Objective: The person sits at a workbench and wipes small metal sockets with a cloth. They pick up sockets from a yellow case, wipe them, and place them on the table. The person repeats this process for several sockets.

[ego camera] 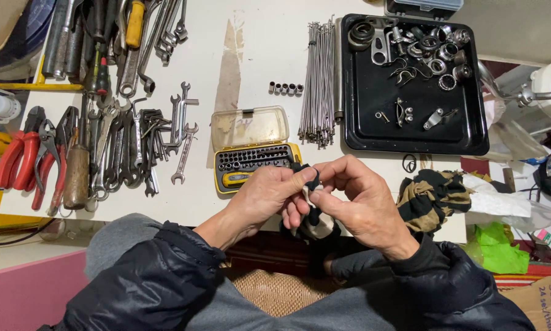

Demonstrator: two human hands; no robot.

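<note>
The white table [257, 55] held a black tray [373, 116] of metal parts, spanners [134, 147] and a yellow bit case [254, 156]. Over its near edge, the left hand [263, 199] and right hand [361, 205] pinched a black-and-cream rag [312, 217] with closed fingers.

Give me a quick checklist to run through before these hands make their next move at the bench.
1. Both hands on the black-and-white rag: ok, left hand and right hand pinch it together.
2. Small part inside the rag: cannot tell, hidden by the fingers.
3. Yellow bit set case open within reach: ok.
4. Black parts tray flat on the table: ok.
5. Spoke bundle clear of the hands: ok.
6. Second striped rag on the table: not ok, it hangs over the edge.
</note>
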